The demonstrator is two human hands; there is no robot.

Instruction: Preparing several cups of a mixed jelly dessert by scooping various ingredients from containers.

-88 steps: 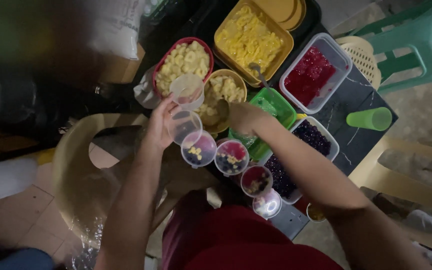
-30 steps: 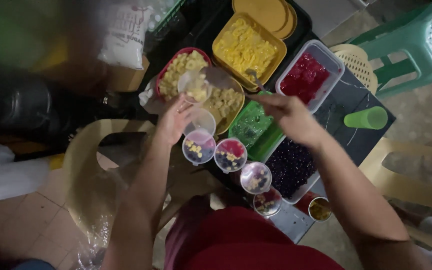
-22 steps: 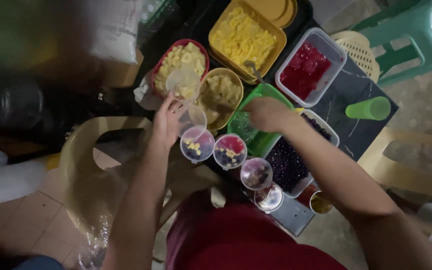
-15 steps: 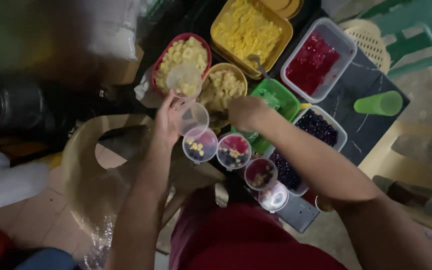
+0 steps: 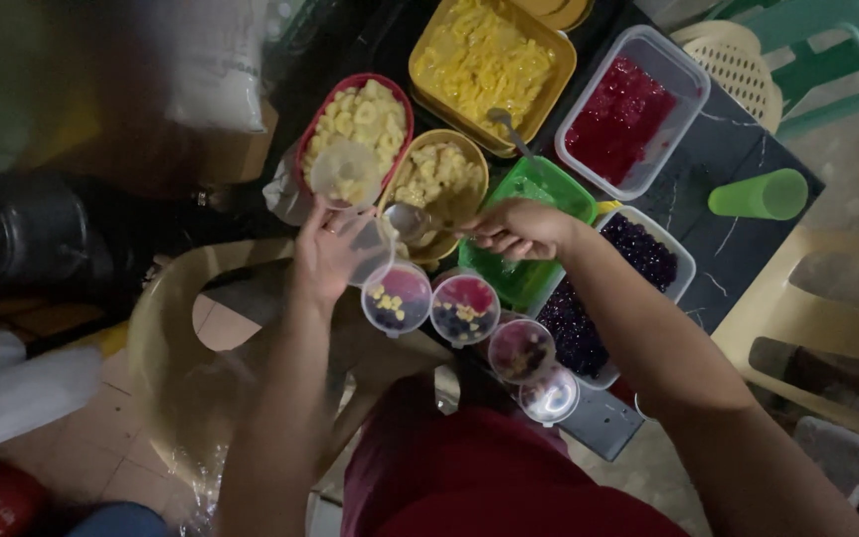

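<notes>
Because the spoon [image 5: 412, 220] hangs loaded between the round yellow bowl of pale fruit pieces [image 5: 441, 177] and the clear cup [image 5: 368, 247], a tilt or a jog of the wrist could, as I judge it, drop pieces onto the dark tabletop [image 5: 738, 249] or into the wrong cup. The row of filled cups just below, the nearest cup [image 5: 397, 296] and the next cup [image 5: 464, 309] among them, stands close together at the tabletop's edge, so a sleeve or forearm sweeping back could knock one off. The clear cup itself looks thin and light; a squeeze too hard might buckle it, a loose one might let it slip. The left hand [image 5: 328, 251] has its fingers [image 5: 312, 214] curled about the cup's side, closed enough to hold it tilted toward the spoon. The right hand [image 5: 521, 228] pinches the spoon's handle, fingers drawn nearly shut around it, the bowl of the spoon pointing left and just beside the cup's rim, over the yellow bowl's near edge. Whether the spoon carries much, I cannot tell.
</notes>
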